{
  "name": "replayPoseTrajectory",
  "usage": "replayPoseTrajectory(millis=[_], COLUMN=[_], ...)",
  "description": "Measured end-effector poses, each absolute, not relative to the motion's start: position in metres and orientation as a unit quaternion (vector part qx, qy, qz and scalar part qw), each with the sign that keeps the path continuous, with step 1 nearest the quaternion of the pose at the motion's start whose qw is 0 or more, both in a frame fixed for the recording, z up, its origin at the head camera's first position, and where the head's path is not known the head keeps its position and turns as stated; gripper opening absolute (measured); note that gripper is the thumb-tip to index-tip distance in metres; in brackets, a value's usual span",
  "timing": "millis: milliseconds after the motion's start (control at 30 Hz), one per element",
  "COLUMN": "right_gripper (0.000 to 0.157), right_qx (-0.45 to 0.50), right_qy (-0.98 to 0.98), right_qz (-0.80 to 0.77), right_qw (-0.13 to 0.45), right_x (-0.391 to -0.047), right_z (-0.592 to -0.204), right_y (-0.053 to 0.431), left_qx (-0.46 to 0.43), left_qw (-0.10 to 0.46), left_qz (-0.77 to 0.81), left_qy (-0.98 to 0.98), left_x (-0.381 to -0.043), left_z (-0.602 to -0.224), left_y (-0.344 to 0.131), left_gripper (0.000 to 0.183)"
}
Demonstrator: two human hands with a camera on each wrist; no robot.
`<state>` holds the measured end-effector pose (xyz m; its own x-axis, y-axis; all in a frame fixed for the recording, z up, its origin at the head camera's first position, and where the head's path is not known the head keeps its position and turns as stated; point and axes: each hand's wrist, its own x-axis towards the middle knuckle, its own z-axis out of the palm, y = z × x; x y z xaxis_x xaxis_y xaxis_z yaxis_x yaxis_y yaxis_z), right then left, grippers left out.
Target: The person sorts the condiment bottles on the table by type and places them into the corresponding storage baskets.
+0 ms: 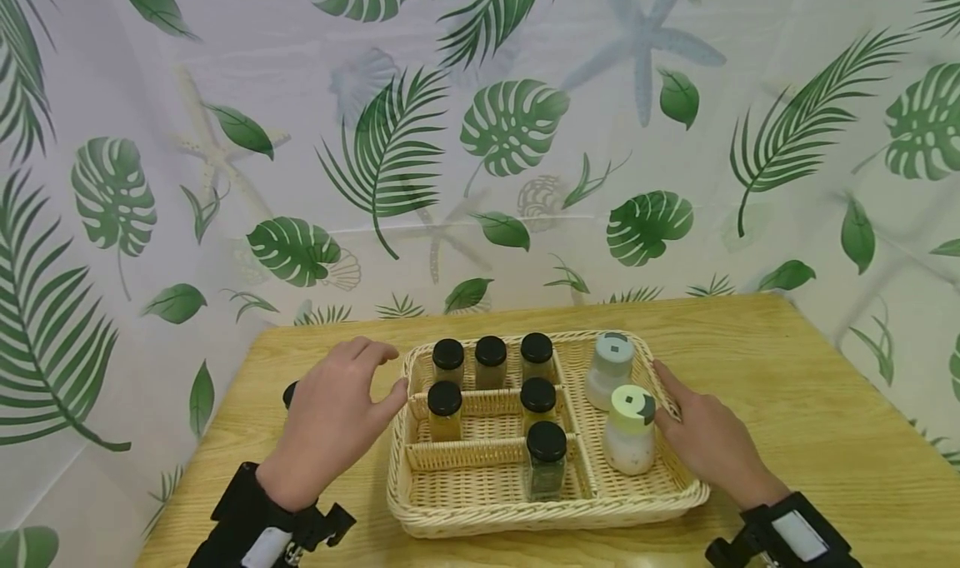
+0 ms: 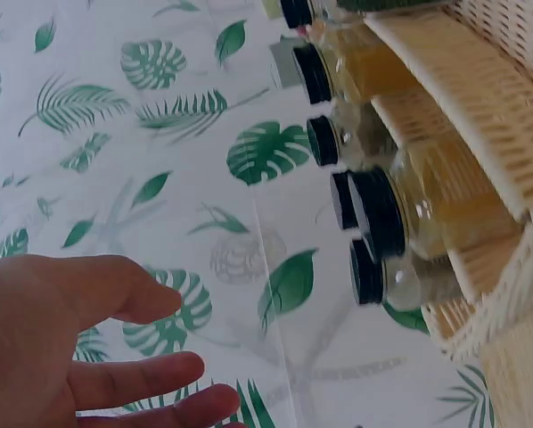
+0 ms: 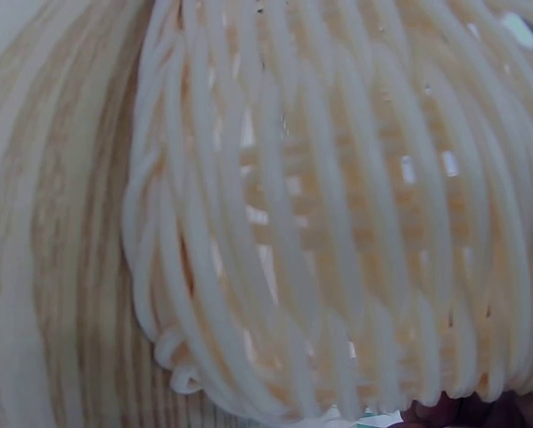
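A pale wicker basket (image 1: 495, 518) with dividers stands on the table. My right hand (image 1: 708, 435) grips its right rim; in the right wrist view the woven side (image 3: 338, 223) fills most of the picture, and fingertips (image 3: 471, 412) show at the bottom edge. Just off the left rim is my left hand (image 1: 330, 414), fingers loosely bent and holding nothing. Several black-lidded glass jars, among them a front jar (image 1: 546, 460) and a jar of yellowish contents (image 1: 446, 414), stand in the left compartments. On the right side are a grey-topped bottle (image 1: 609, 372) and a yellow-green-topped bottle (image 1: 630, 435).
A black round lid (image 1: 289, 395) shows partly behind my left hand; what it belongs to is hidden. The wooden table (image 1: 795, 368) extends to both sides of the basket. Behind it hangs a leaf-patterned cloth (image 1: 450, 160).
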<state>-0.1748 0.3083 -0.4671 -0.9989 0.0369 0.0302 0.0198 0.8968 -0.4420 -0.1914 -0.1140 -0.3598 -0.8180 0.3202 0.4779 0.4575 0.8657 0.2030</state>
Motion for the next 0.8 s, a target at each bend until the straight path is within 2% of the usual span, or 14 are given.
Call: replayPoseTrajectory(millis=[800], right_gripper=[0.067], right_qx=[-0.009], right_qy=[-0.973], right_qz=[0.23], right_qw=[0.019], right_x=[-0.174], right_z=[-0.467], right_y=[0.309], left_qx=[-0.141], left_qw=[0.166], left_qz=[-0.156], left_qy=[-0.963], left_x=[-0.205], left_z=[-0.381], left_y=[-0.162], left_gripper=[0.032])
